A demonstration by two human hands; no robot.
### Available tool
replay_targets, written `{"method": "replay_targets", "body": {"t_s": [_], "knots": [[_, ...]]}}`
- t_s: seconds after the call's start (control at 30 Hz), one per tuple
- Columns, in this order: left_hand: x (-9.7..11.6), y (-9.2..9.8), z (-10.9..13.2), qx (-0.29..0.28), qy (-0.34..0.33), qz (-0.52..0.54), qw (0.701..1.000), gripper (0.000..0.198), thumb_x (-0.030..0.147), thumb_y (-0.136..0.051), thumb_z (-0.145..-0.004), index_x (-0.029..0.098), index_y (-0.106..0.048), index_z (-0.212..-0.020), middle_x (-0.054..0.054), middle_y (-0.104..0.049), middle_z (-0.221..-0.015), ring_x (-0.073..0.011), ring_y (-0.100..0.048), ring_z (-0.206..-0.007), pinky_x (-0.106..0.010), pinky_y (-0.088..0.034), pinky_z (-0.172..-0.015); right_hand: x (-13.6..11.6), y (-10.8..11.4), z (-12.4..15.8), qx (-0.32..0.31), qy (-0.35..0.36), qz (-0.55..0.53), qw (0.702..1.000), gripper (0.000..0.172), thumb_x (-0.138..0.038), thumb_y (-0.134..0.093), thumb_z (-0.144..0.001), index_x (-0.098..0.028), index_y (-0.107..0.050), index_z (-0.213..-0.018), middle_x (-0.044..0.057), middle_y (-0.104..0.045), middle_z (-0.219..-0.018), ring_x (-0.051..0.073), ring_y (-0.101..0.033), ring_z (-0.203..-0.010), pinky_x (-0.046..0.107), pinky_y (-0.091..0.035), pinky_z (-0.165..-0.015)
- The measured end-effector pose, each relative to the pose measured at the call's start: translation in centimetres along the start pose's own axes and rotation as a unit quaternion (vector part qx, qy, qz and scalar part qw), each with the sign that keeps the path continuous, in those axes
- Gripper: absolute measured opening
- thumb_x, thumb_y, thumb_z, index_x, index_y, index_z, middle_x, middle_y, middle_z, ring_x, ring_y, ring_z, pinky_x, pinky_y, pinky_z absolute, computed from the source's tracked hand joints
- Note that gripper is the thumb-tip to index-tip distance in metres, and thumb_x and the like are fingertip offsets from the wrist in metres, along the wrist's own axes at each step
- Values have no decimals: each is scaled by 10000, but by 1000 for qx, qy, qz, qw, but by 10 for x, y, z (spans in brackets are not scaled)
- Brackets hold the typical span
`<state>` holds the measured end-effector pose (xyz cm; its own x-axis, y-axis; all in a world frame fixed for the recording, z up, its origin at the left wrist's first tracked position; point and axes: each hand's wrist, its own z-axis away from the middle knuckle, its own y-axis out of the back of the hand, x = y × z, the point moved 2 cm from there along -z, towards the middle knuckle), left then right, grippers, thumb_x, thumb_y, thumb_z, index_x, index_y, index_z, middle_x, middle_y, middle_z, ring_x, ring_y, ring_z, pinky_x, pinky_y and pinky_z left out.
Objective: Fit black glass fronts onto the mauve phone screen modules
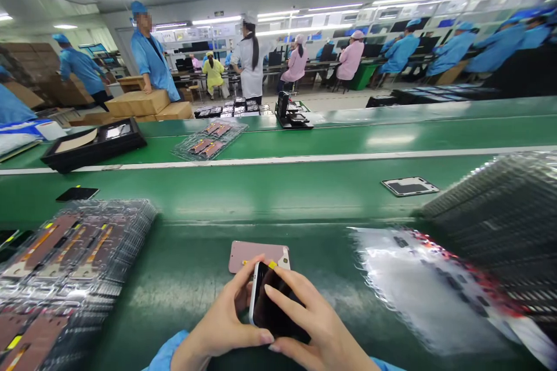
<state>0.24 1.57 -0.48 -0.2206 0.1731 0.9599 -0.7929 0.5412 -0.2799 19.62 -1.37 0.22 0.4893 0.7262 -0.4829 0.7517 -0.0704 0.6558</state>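
A smartphone (pixel 278 307) with a dark screen and a pale frame is held between my two hands, tilted, low in the middle of the head view. My left hand (pixel 224 313) grips its left edge, with the thumb at the bottom corner. Across the screen and the right side lie the fingers of my right hand (pixel 317 319), its thumb near the lower edge. A small yellow tab (pixel 272 264) shows at the phone's top. Just beyond the hands, a pinkish flat phone panel (pixel 252 252) rests on the green bench, partly covered by my fingers.
Stacked clear trays with pinkish parts (pixel 78 249) stand at left. A tall tray stack (pixel 500 220) and a white sheet of small dark pieces (pixel 418 284) are at right. On the conveyor (pixel 261 191) lie a flat panel (pixel 409 186) and a dark phone screen (pixel 77 193). Several people work beyond.
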Motion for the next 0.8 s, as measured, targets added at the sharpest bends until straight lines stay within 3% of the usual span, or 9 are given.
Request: {"method": "replay_targets", "body": {"t_s": [0.23,0.37,0.43,0.5,0.6,0.7,0.8], "knots": [[2,-5,-1,-7,-6,64,998,892,369,-894,-610,414,-483,-1401,-57,-515,-1487,-312,-404,-1404,-461,-297,-1160,1,0,-3,15,29,77,997,699,-623,-579,-850,-184,-512,-1390,191,-577,-1377,332,-493,-1321,505,-488,-1017],[-5,-3,-3,6,-1,86,996,869,385,-890,-613,414,-503,-1391,-35,-483,-1516,-297,-355,-1434,-412,-287,-1172,3,-6,1,26,2,92,995,732,-583,-653,-830,-220,-463,-1437,189,-552,-1413,381,-471,-1339,620,-409,-1047],[-4,-2,-6,38,13,119,992,730,402,-827,-707,419,-524,-1371,-19,-502,-1503,-277,-443,-1382,-385,-404,-1101,5,-8,3,40,-38,48,997,810,-589,-682,-804,-242,-402,-1480,188,-501,-1459,390,-440,-1360,635,-370,-1071],[3,1,-12,86,39,146,985,517,404,-706,-837,371,-575,-1337,-47,-624,-1380,-248,-627,-1190,-350,-552,-914,9,-9,5,50,-102,-48,992,877,-644,-649,-798,-253,-333,-1516,179,-445,-1504,379,-416,-1379,603,-364,-1093],[21,8,-21,138,72,127,980,339,372,-567,-937,199,-675,-1208,-101,-774,-1032,-205,-734,-853,-293,-604,-675,17,-6,6,29,-241,-226,943,732,-608,-506,-919,-255,-306,-1529,146,-507,-1466,316,-478,-1347,522,-389,-1105],[35,19,-27,156,67,101,980,331,362,-538,-952,136,-686,-1142,-120,-771,-1028,-214,-733,-866,-299,-609,-694,17,-5,4,-57,-335,-376,862,522,-535,-391,-998,-219,-558,-1379,117,-750,-1106,283,-690,-1077,453,-523,-958],[38,29,-31,188,53,96,976,322,370,-568,-934,131,-681,-1119,-107,-770,-1004,-194,-729,-843,-289,-604,-712,13,-7,2,-119,-356,-476,795,487,-539,-466,-972,-190,-657,-1253,78,-770,-850,243,-755,-771,366,-573,-737]]}}
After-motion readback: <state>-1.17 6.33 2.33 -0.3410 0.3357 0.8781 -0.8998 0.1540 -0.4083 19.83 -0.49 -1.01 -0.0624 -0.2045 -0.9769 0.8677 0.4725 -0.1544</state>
